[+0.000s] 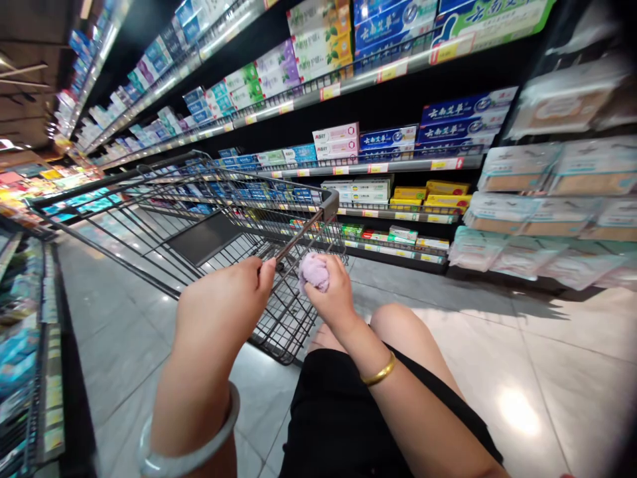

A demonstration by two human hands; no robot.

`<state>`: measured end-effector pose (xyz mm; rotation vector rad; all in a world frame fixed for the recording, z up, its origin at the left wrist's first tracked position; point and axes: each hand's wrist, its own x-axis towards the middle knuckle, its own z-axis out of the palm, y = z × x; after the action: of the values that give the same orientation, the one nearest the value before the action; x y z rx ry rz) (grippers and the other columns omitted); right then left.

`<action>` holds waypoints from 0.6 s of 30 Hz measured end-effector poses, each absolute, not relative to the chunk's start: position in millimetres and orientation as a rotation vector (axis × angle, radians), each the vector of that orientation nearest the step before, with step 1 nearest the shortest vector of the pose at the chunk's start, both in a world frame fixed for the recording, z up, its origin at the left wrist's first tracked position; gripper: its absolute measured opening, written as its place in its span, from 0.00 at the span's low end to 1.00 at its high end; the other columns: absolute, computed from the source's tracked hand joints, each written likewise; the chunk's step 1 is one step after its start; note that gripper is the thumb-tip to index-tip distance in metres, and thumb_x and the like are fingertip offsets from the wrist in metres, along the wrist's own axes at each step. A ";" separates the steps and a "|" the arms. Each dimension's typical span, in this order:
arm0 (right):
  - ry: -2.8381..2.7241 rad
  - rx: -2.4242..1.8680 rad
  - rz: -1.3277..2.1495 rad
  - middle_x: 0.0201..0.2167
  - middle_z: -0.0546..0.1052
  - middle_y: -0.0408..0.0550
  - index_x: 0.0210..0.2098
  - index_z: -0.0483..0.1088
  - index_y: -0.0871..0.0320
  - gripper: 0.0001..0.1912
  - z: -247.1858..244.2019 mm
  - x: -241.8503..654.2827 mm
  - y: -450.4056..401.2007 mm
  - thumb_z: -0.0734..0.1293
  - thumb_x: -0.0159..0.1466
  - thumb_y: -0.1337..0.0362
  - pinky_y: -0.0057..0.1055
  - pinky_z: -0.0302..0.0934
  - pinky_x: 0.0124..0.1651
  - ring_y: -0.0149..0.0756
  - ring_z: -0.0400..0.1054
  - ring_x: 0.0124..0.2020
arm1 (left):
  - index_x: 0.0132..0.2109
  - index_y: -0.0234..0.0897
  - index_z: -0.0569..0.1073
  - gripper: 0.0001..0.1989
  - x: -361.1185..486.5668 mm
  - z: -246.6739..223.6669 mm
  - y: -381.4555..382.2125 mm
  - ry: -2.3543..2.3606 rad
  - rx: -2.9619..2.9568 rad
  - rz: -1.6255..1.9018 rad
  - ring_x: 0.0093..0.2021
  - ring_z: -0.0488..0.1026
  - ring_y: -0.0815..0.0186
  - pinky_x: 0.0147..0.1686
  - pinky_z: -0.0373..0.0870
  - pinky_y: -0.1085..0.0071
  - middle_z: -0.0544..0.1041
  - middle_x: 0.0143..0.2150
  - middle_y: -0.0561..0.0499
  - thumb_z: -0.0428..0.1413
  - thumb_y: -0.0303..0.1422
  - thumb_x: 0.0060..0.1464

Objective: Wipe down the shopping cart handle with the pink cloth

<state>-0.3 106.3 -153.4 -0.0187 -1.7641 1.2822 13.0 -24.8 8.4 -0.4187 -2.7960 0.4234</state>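
Left hand (226, 295) closed on the handle bar of a wire shopping cart (199, 219). Right hand (331, 295) just beside it, fingers wrapped around a crumpled lilac cloth (313, 271) at the cart's near end. Toothpaste shelves (388, 143) beyond.

The blue toothpaste boxes (460, 109) on the middle shelf carry white Chinese characters that read 云南白药. The same characters stand on the blue boxes (385, 137) to their left and on the blue boxes (393, 23) on the top shelf. The print on the pink-and-white boxes (336, 141) and on the yellow price tags (445, 164) is too small to read.
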 end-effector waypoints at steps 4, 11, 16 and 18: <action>-1.809 0.328 1.229 0.47 0.76 0.51 0.50 0.70 0.52 0.23 -135.1 19.6 87.5 0.69 0.54 0.66 0.40 0.72 0.51 0.43 0.72 0.49 | 0.39 0.41 0.77 0.27 13.1 8.6 -26.7 -2.786 -0.421 0.434 0.35 0.79 0.51 0.27 0.53 0.63 0.82 0.35 0.43 0.36 0.46 0.70; -1.747 0.070 1.289 0.45 0.77 0.49 0.48 0.70 0.52 0.21 -156.3 0.1 101.3 0.69 0.53 0.66 0.42 0.71 0.52 0.43 0.73 0.47 | 0.41 0.41 0.77 0.28 9.6 6.6 -17.7 -2.785 -0.424 0.418 0.38 0.80 0.50 0.28 0.53 0.64 0.83 0.38 0.42 0.36 0.46 0.70; -1.732 0.167 1.272 0.45 0.76 0.49 0.48 0.69 0.51 0.23 -147.9 7.3 99.9 0.69 0.53 0.68 0.41 0.71 0.52 0.43 0.72 0.48 | 0.42 0.40 0.77 0.28 6.4 4.0 -11.7 -2.750 -0.484 0.398 0.38 0.81 0.49 0.29 0.59 0.64 0.83 0.38 0.41 0.35 0.45 0.70; -1.735 0.326 1.279 0.47 0.76 0.49 0.49 0.69 0.51 0.24 -141.0 14.5 93.8 0.69 0.52 0.68 0.40 0.71 0.52 0.43 0.72 0.49 | 0.43 0.39 0.77 0.28 5.1 3.3 -8.9 -2.733 -0.520 0.401 0.37 0.80 0.49 0.29 0.61 0.63 0.83 0.38 0.40 0.35 0.44 0.70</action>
<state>14.5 93.8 -141.0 0.3261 -1.7352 1.2793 5.1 -8.9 3.3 -0.5201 -2.7326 0.4011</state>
